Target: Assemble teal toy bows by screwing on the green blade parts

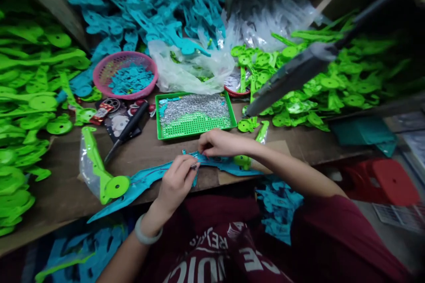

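Note:
A long, curved blue plastic piece [142, 182] with a pointed end lies along the front of the bench, with a green disc-ended arm [114, 187] at its left and another green part [243, 161] at its right. My left hand [175, 181] is curled at the middle of the blue piece; small dark metal bits, apparently screws [194, 166], show between its thumb and fingers. My right hand [221, 142] is just beyond, fingers pinched together and pointing down at the blue piece. Whatever sits between those fingertips is hidden. A small blue part [184, 152] stands up near both hands.
Behind my hands sits a green tray [195, 131] of tiny silver pieces. A pink basket [97, 75] holds small blue parts. A black-handled screwdriver [133, 121] lies left, and a grey tool [292, 75] hangs at right. Green piles [26, 97] and a blue pile [149, 4] surround the bench.

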